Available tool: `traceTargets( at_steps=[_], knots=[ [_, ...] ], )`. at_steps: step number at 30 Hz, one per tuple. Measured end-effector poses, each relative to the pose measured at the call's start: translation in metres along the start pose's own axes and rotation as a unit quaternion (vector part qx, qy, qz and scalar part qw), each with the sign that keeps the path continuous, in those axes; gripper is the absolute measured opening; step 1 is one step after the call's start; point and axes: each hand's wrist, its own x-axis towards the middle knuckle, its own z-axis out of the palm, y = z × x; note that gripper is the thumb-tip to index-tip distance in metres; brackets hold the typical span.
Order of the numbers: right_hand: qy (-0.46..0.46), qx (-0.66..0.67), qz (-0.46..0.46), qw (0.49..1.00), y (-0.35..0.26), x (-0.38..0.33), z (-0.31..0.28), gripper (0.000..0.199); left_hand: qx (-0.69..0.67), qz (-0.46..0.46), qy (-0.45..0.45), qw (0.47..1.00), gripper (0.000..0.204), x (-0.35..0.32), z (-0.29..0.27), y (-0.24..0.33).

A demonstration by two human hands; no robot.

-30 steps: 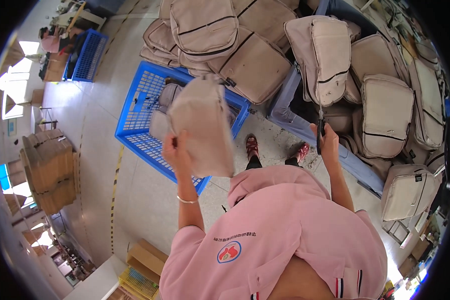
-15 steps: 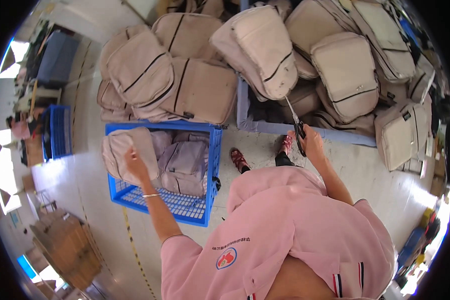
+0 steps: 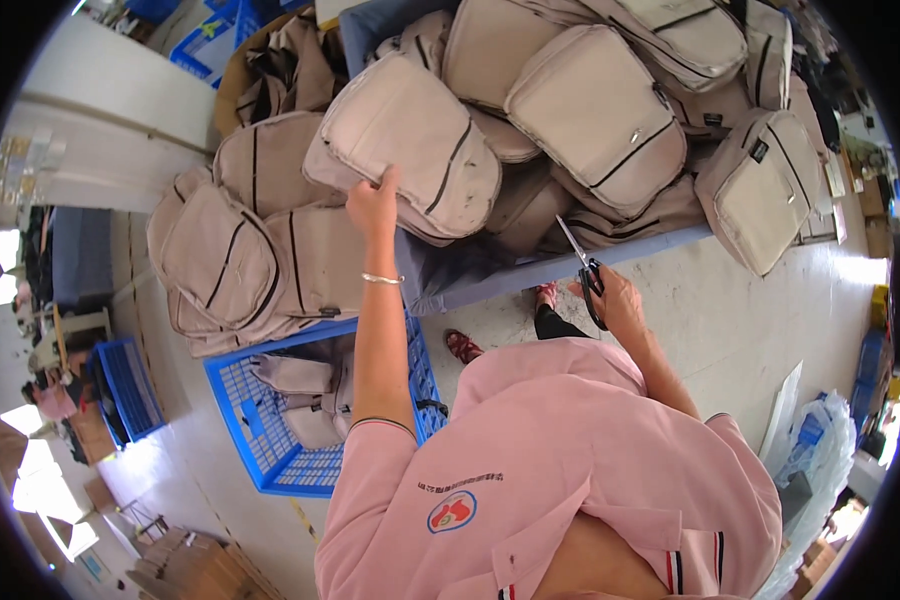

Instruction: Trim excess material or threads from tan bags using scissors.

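Observation:
With my left hand (image 3: 372,208) I grip the near left edge of a beige backpack (image 3: 395,125); the thumb lies on its face and the other fingers are partly hidden. This backpack rests tilted on the left rim of a large grey-blue bin (image 3: 560,266) heaped with similar backpacks. My right hand (image 3: 620,303) is closed around the black handles of a pair of scissors (image 3: 591,274). The blades are slightly apart and point up and left, near the bin's front edge and touching no backpack that I can make out.
Left of the bin lies a pile of beige backpacks (image 3: 220,260). Before it stands a blue plastic crate (image 3: 242,425) with some greyish backpacks (image 3: 305,375) inside. One more backpack (image 3: 760,190) hangs over the bin's right corner. Clear plastic wrapping (image 3: 820,450) lies at the right.
My left hand has moved from the backpack over the crate up to the one on the bin's rim. The scissors no longer reach that backpack. The view has shifted right.

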Motion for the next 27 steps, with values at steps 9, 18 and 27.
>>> traceTargets(
  at_steps=[9,18,27],
  knots=[
    [0.051,0.023,0.016,0.998,0.005,0.005,-0.012,0.048,-0.447,-0.117,-0.100,0.881,0.025,-0.017,-0.101,0.082],
    [-0.124,0.478,0.031,0.869,-0.046,0.023,0.033,0.035,-0.465,-0.288,-0.106,0.830,0.024,-0.128,-0.148,-0.036],
    [-0.114,0.226,0.086,0.964,-0.055,-0.020,0.056,0.054,-0.349,-0.259,-0.084,0.897,0.040,-0.229,-0.122,-0.059]
  ],
)
